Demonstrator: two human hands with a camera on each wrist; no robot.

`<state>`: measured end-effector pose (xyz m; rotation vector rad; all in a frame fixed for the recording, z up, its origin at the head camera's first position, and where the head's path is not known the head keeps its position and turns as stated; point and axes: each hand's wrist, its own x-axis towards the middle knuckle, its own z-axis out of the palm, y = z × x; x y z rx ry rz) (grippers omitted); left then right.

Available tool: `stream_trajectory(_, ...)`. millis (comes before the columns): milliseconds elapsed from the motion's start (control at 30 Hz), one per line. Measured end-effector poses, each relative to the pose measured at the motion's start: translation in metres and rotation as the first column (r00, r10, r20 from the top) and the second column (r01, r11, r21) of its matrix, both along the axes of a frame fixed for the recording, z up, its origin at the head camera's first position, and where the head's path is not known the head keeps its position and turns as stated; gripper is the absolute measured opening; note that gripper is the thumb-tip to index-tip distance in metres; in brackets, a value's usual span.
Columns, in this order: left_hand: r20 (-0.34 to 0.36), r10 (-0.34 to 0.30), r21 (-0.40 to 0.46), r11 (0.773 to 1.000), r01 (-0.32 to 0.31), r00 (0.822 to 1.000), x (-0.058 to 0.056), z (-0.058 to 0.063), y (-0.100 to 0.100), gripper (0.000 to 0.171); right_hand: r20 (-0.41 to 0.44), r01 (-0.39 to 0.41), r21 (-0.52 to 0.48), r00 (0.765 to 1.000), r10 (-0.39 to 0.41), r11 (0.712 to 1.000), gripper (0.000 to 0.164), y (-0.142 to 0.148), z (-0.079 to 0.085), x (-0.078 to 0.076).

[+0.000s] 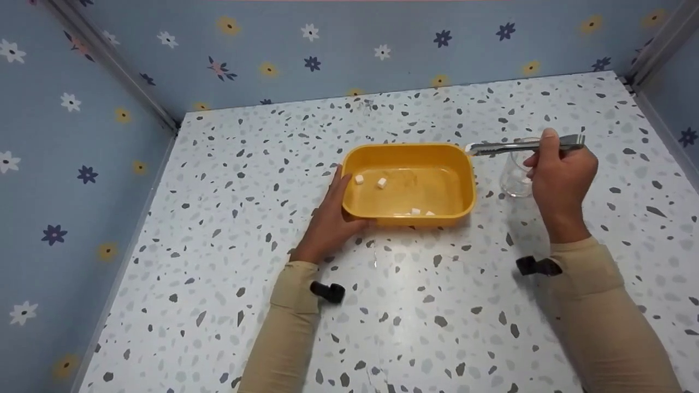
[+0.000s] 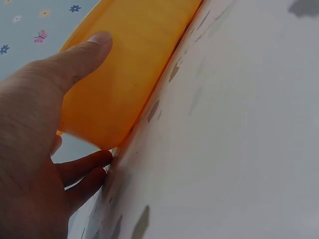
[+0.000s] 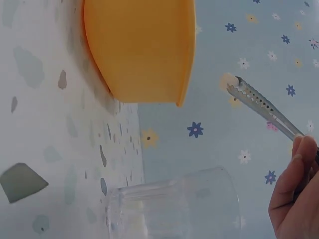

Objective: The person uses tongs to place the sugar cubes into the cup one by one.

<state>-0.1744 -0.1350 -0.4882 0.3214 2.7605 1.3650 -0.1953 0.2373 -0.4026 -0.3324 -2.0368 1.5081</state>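
Note:
A yellow plastic tub (image 1: 409,214) stands on the speckled table, with several small white cubes (image 1: 381,183) inside. My left hand (image 1: 327,221) holds the tub's left end from outside. In the left wrist view the thumb (image 2: 101,40) lies on one wall and other fingers are round the corner. My right hand (image 1: 562,169) grips metal tongs (image 1: 508,147), which point left. A small white piece (image 3: 229,79) is pinched in the tongs' tips, by the tub's upper right corner. Below the tongs stands a clear cup (image 1: 515,177), partly hidden by the right hand.
The speckled white tabletop (image 1: 415,322) runs under both forearms. Blue flowered panels (image 1: 349,49) rise behind it and at both sides. A small black device (image 1: 329,292) sits on the left wrist, another (image 1: 538,266) on the right.

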Motion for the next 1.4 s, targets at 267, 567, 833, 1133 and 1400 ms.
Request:
stream_trajectory(267, -0.004, -0.002, -0.006, 1.000, 0.002, 1.000, -0.001, 0.000, 0.001, 0.106, -0.035, 0.034, -0.061, 0.999, -0.036, 0.998, 0.034, 0.009, 0.011, 0.003)
stream_trajectory(567, -0.011, -0.003, 0.012, 1.000, 0.003, 1.000, 0.000, -0.001, 0.000, 0.106, -0.032, 0.088, -0.074, 0.995, -0.090, 0.993, 0.030, 0.019, 0.018, 0.003)
stream_trajectory(833, -0.006, -0.001, 0.007, 1.000, 0.001, 1.000, 0.000, -0.001, 0.000, 0.105, -0.041, 0.110, -0.111, 0.993, -0.115, 0.988, 0.025, 0.022, 0.028, 0.007)
stream_trajectory(1133, -0.006, -0.001, 0.000, 1.000, 0.001, 1.000, 0.000, -0.001, 0.000, 0.107, -0.076, 0.145, -0.098, 0.985, -0.152, 0.985, 0.025, 0.035, 0.031, 0.007)
stream_trajectory(1400, -0.014, -0.001, 0.010, 1.000, 0.001, 1.000, 0.000, 0.000, 0.000, 0.108, -0.040, 0.195, -0.037, 0.980, -0.196, 0.980, 0.025, 0.038, 0.035, 0.009)
